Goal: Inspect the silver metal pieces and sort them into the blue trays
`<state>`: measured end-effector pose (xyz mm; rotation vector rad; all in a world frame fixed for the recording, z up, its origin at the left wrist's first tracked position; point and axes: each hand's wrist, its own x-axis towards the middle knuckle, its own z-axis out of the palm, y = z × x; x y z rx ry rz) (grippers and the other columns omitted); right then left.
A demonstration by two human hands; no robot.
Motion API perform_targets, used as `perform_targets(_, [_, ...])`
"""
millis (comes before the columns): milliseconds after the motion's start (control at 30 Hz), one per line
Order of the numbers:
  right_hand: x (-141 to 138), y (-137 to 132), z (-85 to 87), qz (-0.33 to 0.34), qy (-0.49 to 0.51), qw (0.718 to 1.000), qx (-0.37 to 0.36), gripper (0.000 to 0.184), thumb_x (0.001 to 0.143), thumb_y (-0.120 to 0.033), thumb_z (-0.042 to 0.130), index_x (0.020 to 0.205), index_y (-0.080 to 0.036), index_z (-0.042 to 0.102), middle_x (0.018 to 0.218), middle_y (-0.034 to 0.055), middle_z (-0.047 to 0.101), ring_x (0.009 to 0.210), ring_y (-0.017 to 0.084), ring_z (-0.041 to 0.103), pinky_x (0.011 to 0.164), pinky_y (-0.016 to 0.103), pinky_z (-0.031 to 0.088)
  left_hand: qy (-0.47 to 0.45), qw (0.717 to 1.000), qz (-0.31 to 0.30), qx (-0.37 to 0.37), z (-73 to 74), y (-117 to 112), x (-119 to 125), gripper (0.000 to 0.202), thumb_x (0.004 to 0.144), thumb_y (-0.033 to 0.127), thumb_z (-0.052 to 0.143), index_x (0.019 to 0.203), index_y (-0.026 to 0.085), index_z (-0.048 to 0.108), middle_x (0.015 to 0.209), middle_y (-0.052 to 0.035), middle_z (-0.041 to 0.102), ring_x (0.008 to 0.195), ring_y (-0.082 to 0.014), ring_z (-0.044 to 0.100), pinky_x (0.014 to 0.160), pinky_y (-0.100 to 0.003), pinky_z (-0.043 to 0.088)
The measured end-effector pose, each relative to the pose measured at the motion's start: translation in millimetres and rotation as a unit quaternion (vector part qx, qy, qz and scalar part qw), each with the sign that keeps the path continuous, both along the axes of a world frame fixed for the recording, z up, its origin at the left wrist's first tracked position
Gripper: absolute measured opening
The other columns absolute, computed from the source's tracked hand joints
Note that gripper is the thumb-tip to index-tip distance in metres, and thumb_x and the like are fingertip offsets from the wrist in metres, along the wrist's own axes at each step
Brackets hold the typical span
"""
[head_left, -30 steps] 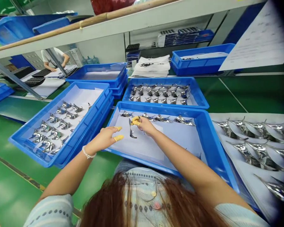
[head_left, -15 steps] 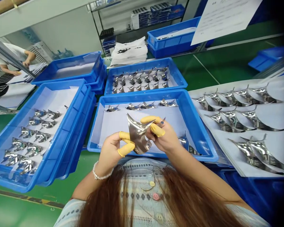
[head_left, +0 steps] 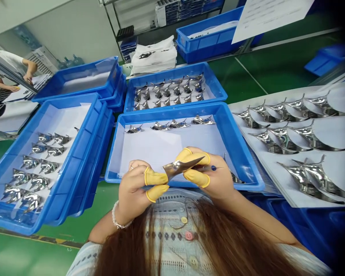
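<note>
Both hands hold one shiny curved metal part [head_left: 180, 166] close in front of me, over the near rim of the middle blue tray [head_left: 175, 183]. My left hand [head_left: 139, 184], with yellow finger cots, pinches the part's left end. Around its right end my right hand [head_left: 207, 172], also in yellow cots, is closed, and a thin blue-tipped tool [head_left: 211, 168] pokes out between its fingers. The part is seen nearly edge-on. A row of similar parts [head_left: 169, 125] lies on white paper at the tray's far side.
A blue tray [head_left: 60, 180] with several metal parts sits at left; another filled tray [head_left: 172, 92] lies behind. More parts rest on a white sheet [head_left: 333, 168] at right. An empty-looking blue tray [head_left: 83, 80] and stacked bags stand farther back. Another person works at far left [head_left: 11, 73].
My right hand lifted a part from the tray toward me. The left hand joined it, and together they have turned the part from face-on to nearly edge-on.
</note>
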<state>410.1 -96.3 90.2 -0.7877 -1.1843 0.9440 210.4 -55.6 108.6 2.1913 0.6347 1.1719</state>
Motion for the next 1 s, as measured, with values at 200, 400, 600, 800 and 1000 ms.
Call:
perform_targets(200, [-0.8,-1.8,2.8,0.018,0.020,1.000,0.005,0.019,0.081,-0.042,0.080,0.079,-0.022,0.077,0.075,0.0021,0.062,0.062,0.014,0.052,0.054,0.028,0.040,-0.006,1.000,-0.004,0.019,4.0,-1.7,-0.6,0.015,0.087,0.037,0.074,0.082,0.023,0.075,0.065,0.0014,0.062,0.068,-0.0140,0.056,0.068,-0.030,0.042])
perform_targets(400, [0.0,-2.1,-1.2,0.010,0.019,1.000,-0.023,0.025,0.081,-0.048,0.078,0.079,-0.023,0.076,0.069,0.0004,0.060,0.061,0.015,0.051,0.056,0.029,0.043,-0.039,0.989,-0.017,-0.145,0.5,-3.7,-1.8,0.018,0.081,0.040,0.080,0.080,0.022,0.077,0.067,-0.0019,0.068,0.069,-0.0162,0.058,0.070,-0.031,0.047])
perform_targets(600, [0.3,-4.8,7.9,0.075,0.014,0.996,-0.042,0.028,0.089,-0.046,0.071,0.076,-0.022,0.077,0.070,0.0021,0.068,0.062,0.014,0.059,0.060,0.028,0.050,-0.149,0.877,-0.047,-0.454,-3.3,2.8,4.1,0.036,0.065,0.049,0.089,0.075,0.017,0.077,0.065,-0.0018,0.066,0.058,-0.0135,0.056,0.057,-0.025,0.048])
perform_targets(800, [-1.6,-8.5,6.4,0.132,0.078,0.984,-0.088,0.019,0.086,-0.038,0.075,0.077,-0.022,0.079,0.070,0.0021,0.071,0.063,0.014,0.061,0.057,0.025,0.050,-0.174,0.822,-0.075,-0.537,1.7,7.8,14.4,0.037,0.061,0.048,0.091,0.067,0.016,0.074,0.056,0.0007,0.060,0.054,-0.0111,0.052,0.057,-0.024,0.047])
perform_targets(1000, [-3.0,-9.6,6.1,0.146,0.110,0.974,-0.132,0.028,0.080,-0.046,0.079,0.070,-0.019,0.076,0.061,0.0014,0.065,0.054,0.013,0.053,0.053,0.026,0.046,-0.170,0.812,-0.084,-0.553,1.5,8.4,19.2,0.038,0.061,0.047,0.091,0.068,0.015,0.073,0.059,-0.0005,0.063,0.054,-0.0105,0.052,0.056,-0.023,0.044])
